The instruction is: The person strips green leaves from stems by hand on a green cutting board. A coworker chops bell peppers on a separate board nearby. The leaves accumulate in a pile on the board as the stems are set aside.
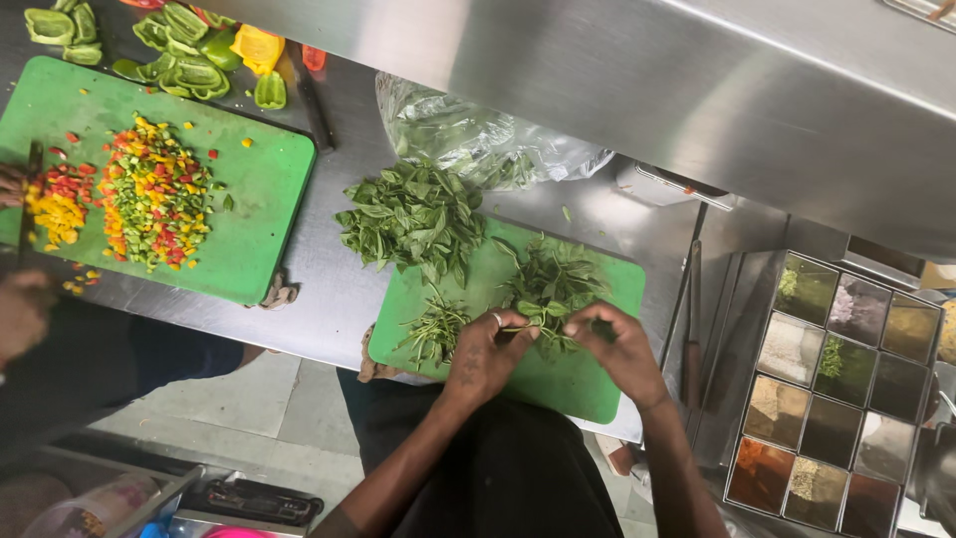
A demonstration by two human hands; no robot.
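My left hand (488, 356) and my right hand (619, 349) meet over a green cutting board (578, 384), both pinching the same leafy herb sprig (533, 324). A bunch of herb sprigs (553, 279) lies just beyond my fingers. A pile of picked green leaves (413, 219) sits at the board's far left corner, partly on the steel counter. Bare stems (433, 329) lie to the left of my left hand.
A clear plastic bag of greens (468, 134) lies behind the board. On the left, another person's hands (15, 249) work at a second green board (254, 239) with diced red, yellow and green peppers (149, 194). A tray of spice compartments (846, 399) stands at right.
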